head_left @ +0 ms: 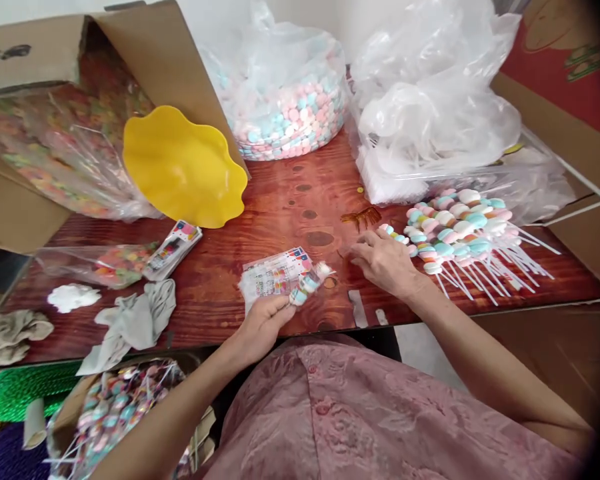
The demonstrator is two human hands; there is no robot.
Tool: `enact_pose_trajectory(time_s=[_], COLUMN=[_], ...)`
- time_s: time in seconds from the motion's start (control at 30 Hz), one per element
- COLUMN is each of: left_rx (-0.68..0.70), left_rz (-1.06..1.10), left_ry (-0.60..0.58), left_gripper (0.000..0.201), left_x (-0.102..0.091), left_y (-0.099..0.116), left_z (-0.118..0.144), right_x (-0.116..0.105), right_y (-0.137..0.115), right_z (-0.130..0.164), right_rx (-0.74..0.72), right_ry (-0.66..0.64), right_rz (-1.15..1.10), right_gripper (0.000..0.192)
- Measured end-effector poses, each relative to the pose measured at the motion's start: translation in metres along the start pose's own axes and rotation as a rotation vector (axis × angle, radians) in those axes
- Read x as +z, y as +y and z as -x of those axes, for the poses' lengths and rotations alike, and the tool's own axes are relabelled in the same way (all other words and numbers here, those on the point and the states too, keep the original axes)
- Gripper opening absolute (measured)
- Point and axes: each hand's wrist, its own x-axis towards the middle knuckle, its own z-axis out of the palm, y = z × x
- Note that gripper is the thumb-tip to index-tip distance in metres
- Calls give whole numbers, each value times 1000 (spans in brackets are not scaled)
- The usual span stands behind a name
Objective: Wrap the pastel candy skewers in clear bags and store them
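The left hand point(263, 327) gripped a wrapped marshmallow stick point(309, 283) over the printed bags point(275, 275). Right of those bags, the right hand point(385, 263) lay loosely open, fingertips touching the skewer pile point(455, 230).

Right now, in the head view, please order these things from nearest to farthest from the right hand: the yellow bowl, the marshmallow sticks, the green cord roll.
From the right hand:
1. Marshmallow sticks, just right of it.
2. Yellow bowl, far left.
3. Green cord roll, bottom left corner.
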Motion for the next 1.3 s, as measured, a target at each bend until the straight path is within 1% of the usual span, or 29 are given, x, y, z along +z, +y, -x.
enact_pose_trajectory(time_s=[0.07, 0.13, 0.17, 0.23, 0.33, 0.4, 0.47, 0.5, 0.57, 0.6, 0.63, 0.7, 0.73, 0.77, 0.87, 0.93, 1.07, 1.17, 1.23, 1.3], left_rx=[-194, -309, -335, -342, -274, -186, -121, -109, -115, -118, -120, -116, -115, -120, -153, -162, -96, -51, -26, -12], left_rz=[344, 559, 614, 661, 635, 548, 465, 446, 455, 476, 507, 592, 637, 676, 733, 729, 620, 528, 453, 396], left_ry=[-21, -36, -27, 13, 128, 237, 333, 364, 404, 415, 414, 390, 369, 342, 274, 253, 270, 294, 341, 377], left_gripper=[29, 34, 37, 39, 43, 41, 35, 33, 31, 31, 31, 30, 30, 29, 25, 26, 37, 39, 39, 38], left_x=[-2, -1, 0, 3, 5, 4, 2, 2, 3, 5, 7, 10, 11, 11, 9, 8, 9, 12, 13, 12], left_y=[-1, -3, -4, -8, -15, -20, -24, -25, -25, -22, -19, -9, -4, 1, 8, 6, -6, -13, -14, -14], left_z=[-6, -11, -14, -18, -20, -21, -22, -24, -29, -33, -36, -43, -44, -45, -42, -38, -35, -37, -39, -40], right_x=[6, 13, 17, 23, 30, 30, 25, 22, 17, 16, 18, 28, 36, 45, 66, 71, 68, 65, 66, 69], right_y=[10, 13, 13, 13, 17, 18, 12, 4, -21, -36, -51, -78, -87, -93, -94, -90, -88, -89, -89, -89], right_z=[-5, -8, -9, -10, -8, -3, 3, 6, 11, 11, 11, 6, 3, -1, -8, -9, -9, -11, -11, -7], right_rx=[-38, -95, -117, -139, -104, -46, -17, -22, -78, -107, -167, -342, -389, -402, -368, -361, -359, -336, -306, -245], right_ry=[-76, -124, -122, -99, -57, 10, 138, 222, 390, 463, 497, 483, 483, 480, 450, 417, 347, 280, 262, 281], right_rz=[278, 405, 441, 494, 521, 457, 279, 150, -122, -222, -272, -330, -329, -330, -344, -372, -405, -391, -391, -424], right_gripper=[26, 28, 28, 29, 27, 24, 20, 17, 11, 10, 11, 22, 29, 33, 35, 33, 31, 32, 33, 36])
